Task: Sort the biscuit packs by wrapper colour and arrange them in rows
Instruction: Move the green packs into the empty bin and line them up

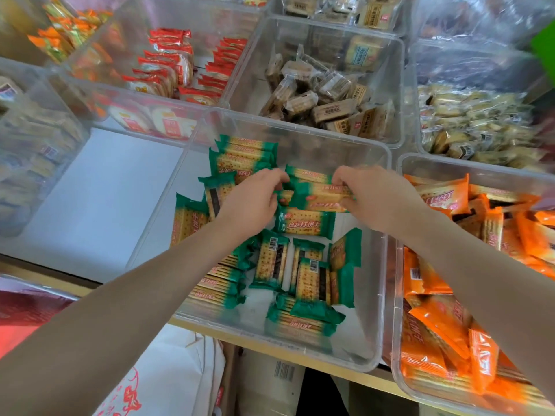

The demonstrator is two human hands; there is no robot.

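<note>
A clear plastic bin (pixel 387 265) in front of me holds several green-wrapped biscuit packs. Some stand in a row at its far left corner (pixel 243 157), others lie loose near the front (pixel 303 274). Both hands reach into the middle of the bin. My right hand (pixel 369 196) grips one end of a green pack (pixel 321 198) held flat above the pile. My left hand (pixel 255 199) pinches the other end of the same pack. Another green pack (pixel 303 222) lies just below it.
To the right is a clear bin (pixel 399 163) of orange-wrapped packs (pixel 444 325). Behind stand bins of brown-wrapped packs (pixel 324 94) and red-wrapped packs (pixel 171 64). A white surface (pixel 99 190) lies to the left. Below the shelf edge are a white bag (pixel 168 370) and a carton (pixel 270 382).
</note>
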